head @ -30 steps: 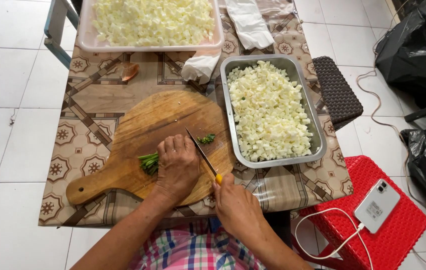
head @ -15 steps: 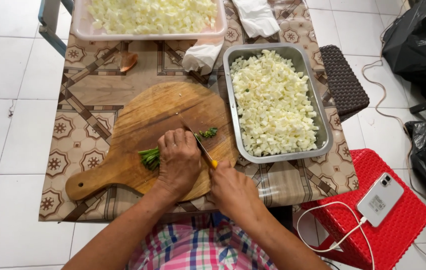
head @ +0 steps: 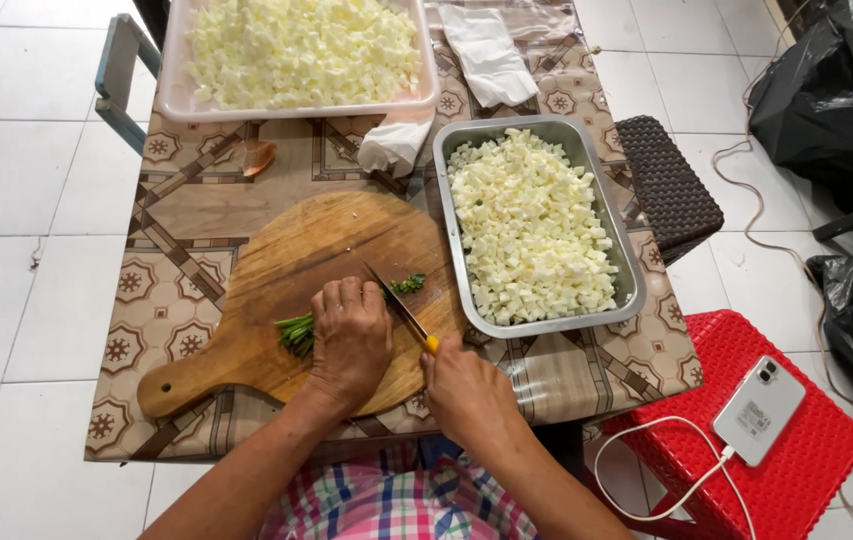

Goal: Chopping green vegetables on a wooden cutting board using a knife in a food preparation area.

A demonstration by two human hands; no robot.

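I see a bunch of green herbs (head: pixel 298 332) lying on the round wooden cutting board (head: pixel 276 270), near its lower middle, with the stems poking out to the left from under my left hand (head: pixel 351 335). That hand lies flat over the herbs, fingers curled down and pressing them to the board. A small heap of cut green bits (head: pixel 408 284) sits just beside the fingertips, to the right. My right hand (head: pixel 464 388) is closed around the yellow handle of a knife (head: pixel 401 307), whose dark blade runs up and to the left along the left hand's knuckles, tip on the board. The board rests on a table with a patterned brown cover (head: pixel 171 300). Just right of the board stands a metal tray (head: pixel 456 250) full of small pale cubes, and at the far edge is a pink tray (head: pixel 174 100) with more of the same. Crumpled white paper (head: pixel 394 143) lies between the trays. Beside the table, on the right, a red plastic stool (head: pixel 796 450) carries a white phone (head: pixel 758 408) on a cable.
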